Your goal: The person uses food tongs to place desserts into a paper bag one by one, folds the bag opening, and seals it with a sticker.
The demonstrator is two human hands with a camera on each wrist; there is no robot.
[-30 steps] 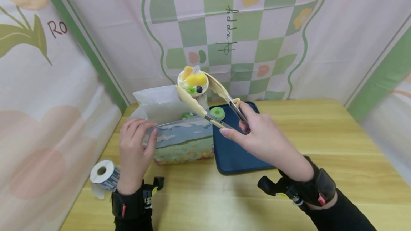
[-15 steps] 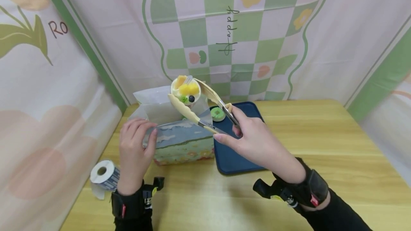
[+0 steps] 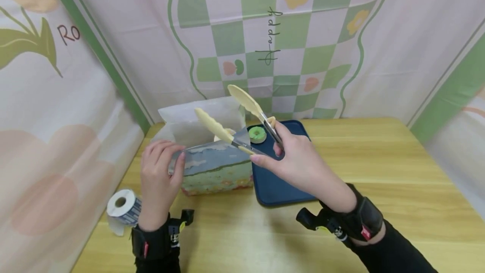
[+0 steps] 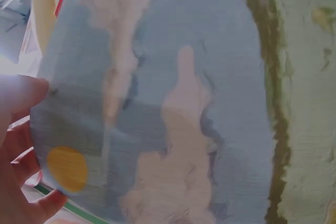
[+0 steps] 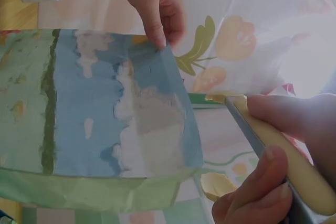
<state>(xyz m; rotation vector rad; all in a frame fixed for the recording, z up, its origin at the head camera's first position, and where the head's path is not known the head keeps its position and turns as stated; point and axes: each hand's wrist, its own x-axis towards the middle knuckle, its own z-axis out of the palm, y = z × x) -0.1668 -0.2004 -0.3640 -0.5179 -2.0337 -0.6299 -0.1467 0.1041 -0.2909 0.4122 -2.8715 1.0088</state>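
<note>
In the head view my left hand [image 3: 161, 176] pinches the rim of a paper bag [image 3: 217, 169], painted with blue sky and a green field. The bag stands upright with its mouth spread. My right hand [image 3: 303, 159] grips a pair of tongs [image 3: 213, 124] with cream tips and metal arms. Their tips are spread apart over the bag's mouth, with nothing held between them. Inside the bag, a small part of a pale round thing [image 3: 230, 131] shows behind the near tong tip; the bag's front wall hides the rest. The right wrist view shows fingers wrapped around the tongs' handle [image 5: 286, 156].
A dark blue tray [image 3: 280, 184] lies right of the bag, with a green-iced doughnut [image 3: 257, 134] at its back left. A roll of labels [image 3: 123, 207] stands by the table's left edge. A patterned curtain [image 3: 227, 37] hangs behind the wooden table [image 3: 371, 167].
The fruit-topped cup dessert in the tongs moved left and down over the bag, then left the tongs; a pale round thing now shows inside the bag. The left hand stays put.
</note>
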